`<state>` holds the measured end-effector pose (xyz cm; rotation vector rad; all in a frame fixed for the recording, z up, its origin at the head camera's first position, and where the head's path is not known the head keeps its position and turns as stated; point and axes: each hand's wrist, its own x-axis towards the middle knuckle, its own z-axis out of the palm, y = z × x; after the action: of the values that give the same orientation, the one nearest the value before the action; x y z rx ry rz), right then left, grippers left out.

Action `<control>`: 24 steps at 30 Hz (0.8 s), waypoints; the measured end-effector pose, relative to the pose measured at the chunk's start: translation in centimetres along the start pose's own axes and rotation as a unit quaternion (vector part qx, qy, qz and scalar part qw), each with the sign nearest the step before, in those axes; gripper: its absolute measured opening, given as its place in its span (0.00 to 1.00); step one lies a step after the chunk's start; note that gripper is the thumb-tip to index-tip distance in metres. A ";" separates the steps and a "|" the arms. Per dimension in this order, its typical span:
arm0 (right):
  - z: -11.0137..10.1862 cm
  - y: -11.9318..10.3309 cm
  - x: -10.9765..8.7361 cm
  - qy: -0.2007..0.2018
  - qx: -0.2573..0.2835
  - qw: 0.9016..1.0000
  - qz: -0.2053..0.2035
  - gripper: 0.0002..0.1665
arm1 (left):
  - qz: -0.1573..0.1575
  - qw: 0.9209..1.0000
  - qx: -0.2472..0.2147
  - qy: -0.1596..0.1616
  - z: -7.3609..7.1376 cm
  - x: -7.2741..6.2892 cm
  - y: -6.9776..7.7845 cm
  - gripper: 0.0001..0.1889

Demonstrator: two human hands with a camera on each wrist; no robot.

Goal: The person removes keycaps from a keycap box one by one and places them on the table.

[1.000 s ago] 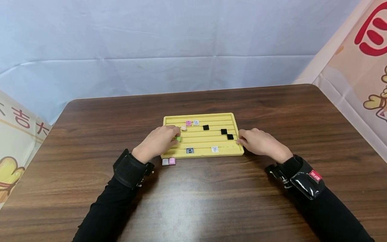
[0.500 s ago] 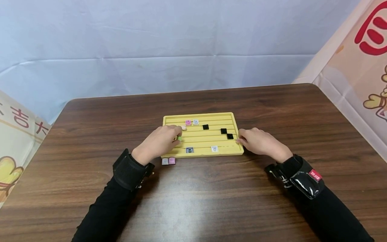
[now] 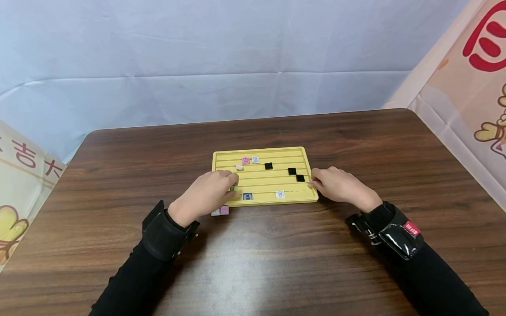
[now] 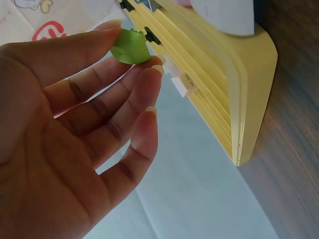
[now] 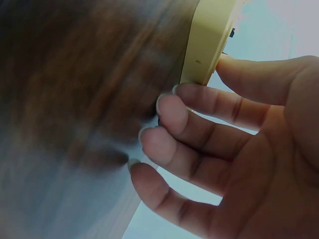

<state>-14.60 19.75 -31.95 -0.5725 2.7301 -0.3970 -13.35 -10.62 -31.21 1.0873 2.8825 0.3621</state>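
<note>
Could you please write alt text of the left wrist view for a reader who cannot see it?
The left hand pinches a small green piece beside a ridged yellow tray on a brown wood-grain table. A pale block with small dark marks lies in the tray.

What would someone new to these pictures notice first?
Probably the bright yellow tray, dotted with small blocks, on the dark wooden table. Next might come the green block pinched in the left hand at the tray's left end, and the right hand gripping its right edge.
</note>
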 end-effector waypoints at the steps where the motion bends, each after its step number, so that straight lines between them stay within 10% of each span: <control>1: 0.0 0.0 0.0 0.000 0.000 1.000 0.000 0.09 | 0.002 1.000 0.004 0.001 0.0 -0.1 0.1 0.06; 10: 0.1 0.1 0.0 0.000 -0.001 1.000 0.000 0.09 | 0.055 0.997 0.047 0.020 0.3 -0.8 1.0 0.07; 24: 0.1 0.1 0.0 0.004 -0.005 1.000 -0.005 0.09 | 0.055 0.996 0.073 -0.022 0.6 -1.2 2.1 0.08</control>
<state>-14.63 19.82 -32.07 -0.5898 2.7385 -0.3881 -10.98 -9.75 -31.34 1.2640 2.8556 0.1303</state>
